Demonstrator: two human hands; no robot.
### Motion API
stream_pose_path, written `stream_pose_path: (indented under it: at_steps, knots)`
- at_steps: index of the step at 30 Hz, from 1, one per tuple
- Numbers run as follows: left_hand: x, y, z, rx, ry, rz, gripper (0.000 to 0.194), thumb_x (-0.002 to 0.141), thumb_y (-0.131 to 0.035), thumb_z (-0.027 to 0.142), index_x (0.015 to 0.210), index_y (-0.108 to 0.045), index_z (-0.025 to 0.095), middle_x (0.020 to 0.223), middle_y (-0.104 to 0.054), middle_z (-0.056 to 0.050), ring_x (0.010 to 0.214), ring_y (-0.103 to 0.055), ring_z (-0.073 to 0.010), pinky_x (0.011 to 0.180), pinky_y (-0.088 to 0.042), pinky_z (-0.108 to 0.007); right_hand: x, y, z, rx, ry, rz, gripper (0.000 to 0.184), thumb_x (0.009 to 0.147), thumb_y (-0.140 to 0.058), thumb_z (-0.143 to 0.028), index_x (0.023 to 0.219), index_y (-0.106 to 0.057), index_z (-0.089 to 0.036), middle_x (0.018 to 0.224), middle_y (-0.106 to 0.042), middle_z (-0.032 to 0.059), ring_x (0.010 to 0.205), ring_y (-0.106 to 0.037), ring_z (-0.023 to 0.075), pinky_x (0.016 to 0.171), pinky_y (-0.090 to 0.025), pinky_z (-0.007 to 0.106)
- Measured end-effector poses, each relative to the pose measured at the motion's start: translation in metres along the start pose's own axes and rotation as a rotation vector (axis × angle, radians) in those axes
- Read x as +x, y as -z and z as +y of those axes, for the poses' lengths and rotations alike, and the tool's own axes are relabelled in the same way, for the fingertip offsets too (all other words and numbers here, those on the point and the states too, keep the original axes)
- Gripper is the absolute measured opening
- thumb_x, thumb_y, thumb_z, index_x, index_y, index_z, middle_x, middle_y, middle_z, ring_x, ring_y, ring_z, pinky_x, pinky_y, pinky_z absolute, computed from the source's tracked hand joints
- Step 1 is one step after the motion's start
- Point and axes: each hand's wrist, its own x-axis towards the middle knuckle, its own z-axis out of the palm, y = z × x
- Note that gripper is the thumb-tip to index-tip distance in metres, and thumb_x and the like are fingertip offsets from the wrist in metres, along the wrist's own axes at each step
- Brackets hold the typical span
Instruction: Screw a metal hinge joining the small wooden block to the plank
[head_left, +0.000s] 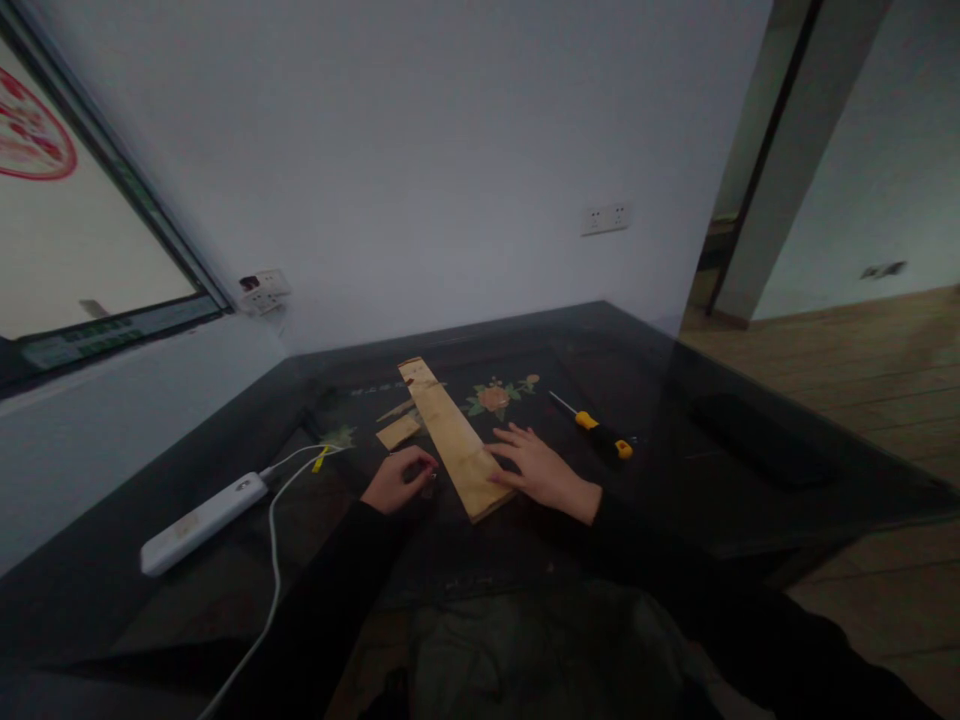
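Note:
A long flat wooden board (454, 435) lies slantwise on the dark table. My right hand (541, 474) rests on the board's right edge near its close end, fingers stretched out and apart. Just left of the board, my left hand (399, 479) has thumb and fingers pinched together. A small shiny thing shows at those fingertips, too small to name. Beyond the left hand lies a short piece of wood (398, 432), with a thin wood sliver (395, 411) behind it. To the right of the board is a screwdriver (595, 427) with a yellow and black handle.
A white power strip (202, 522) lies on the table's left side, its white cable (274, 545) running toward the front edge. A dark flat object (761, 440) is at the right. Behind the table (525, 335) rises a wall with sockets (606, 219); a window is at left.

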Motion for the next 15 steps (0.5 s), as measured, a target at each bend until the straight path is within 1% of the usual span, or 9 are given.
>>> stream_pose_path:
  at_steps: [2, 4, 6, 8, 11, 15]
  knots:
    - [0.000, -0.001, -0.001, 0.034, -0.073, -0.016, 0.017, 0.086, -0.053, 0.028, 0.085, -0.066, 0.017, 0.089, -0.067, -0.008, 0.085, -0.063, -0.0194, 0.078, -0.049, -0.031, -0.026, 0.015, 0.025, -0.120, -0.107, 0.148, 0.050, 0.092, -0.049, -0.050, 0.134, -0.058, -0.024, 0.145, -0.049, 0.0124, 0.140, -0.035, 0.0329, 0.112, -0.028, 0.054]
    - [0.001, -0.003, -0.002, 0.054, -0.097, -0.031, 0.015, 0.085, -0.052, 0.026, 0.083, -0.065, 0.018, 0.092, -0.067, -0.009, 0.090, -0.063, -0.0204, 0.084, -0.048, -0.032, -0.052, 0.029, 0.054, -0.264, -0.213, 0.229, 0.048, 0.091, -0.052, -0.041, 0.134, -0.057, -0.019, 0.140, -0.052, 0.0159, 0.133, -0.041, 0.0332, 0.108, -0.034, 0.052]
    - [0.001, -0.003, -0.002, 0.067, -0.079, -0.055, 0.014, 0.084, -0.052, 0.025, 0.084, -0.065, 0.019, 0.094, -0.067, -0.009, 0.093, -0.062, -0.0210, 0.087, -0.048, -0.033, -0.072, 0.039, 0.079, -0.360, -0.318, 0.217, 0.049, 0.089, -0.054, -0.035, 0.135, -0.055, -0.017, 0.132, -0.055, 0.0191, 0.119, -0.051, 0.0334, 0.097, -0.043, 0.048]
    - [0.000, -0.004, -0.002, 0.074, -0.045, -0.084, 0.015, 0.084, -0.052, 0.026, 0.086, -0.065, 0.019, 0.095, -0.067, -0.009, 0.095, -0.062, -0.0215, 0.088, -0.047, -0.033, -0.082, 0.043, 0.095, -0.390, -0.381, 0.164, 0.053, 0.089, -0.053, -0.033, 0.139, -0.050, -0.018, 0.123, -0.057, 0.0186, 0.107, -0.056, 0.0319, 0.088, -0.047, 0.046]
    - [-0.001, -0.004, -0.003, 0.078, -0.012, -0.095, 0.015, 0.083, -0.053, 0.027, 0.088, -0.065, 0.020, 0.094, -0.068, -0.008, 0.094, -0.061, -0.0221, 0.088, -0.047, -0.034, -0.080, 0.041, 0.102, -0.433, -0.383, 0.098, 0.054, 0.091, -0.048, -0.030, 0.143, -0.044, -0.018, 0.116, -0.058, 0.0186, 0.099, -0.059, 0.0309, 0.081, -0.048, 0.043]
    - [-0.001, -0.005, -0.003, 0.081, -0.018, -0.086, 0.015, 0.084, -0.053, 0.027, 0.087, -0.065, 0.019, 0.090, -0.068, -0.008, 0.089, -0.062, -0.0214, 0.085, -0.047, -0.033, -0.067, 0.036, 0.094, -0.486, -0.379, 0.027, 0.053, 0.093, -0.041, -0.026, 0.146, -0.042, -0.020, 0.114, -0.058, 0.0192, 0.086, -0.064, 0.0279, 0.075, -0.048, 0.041]
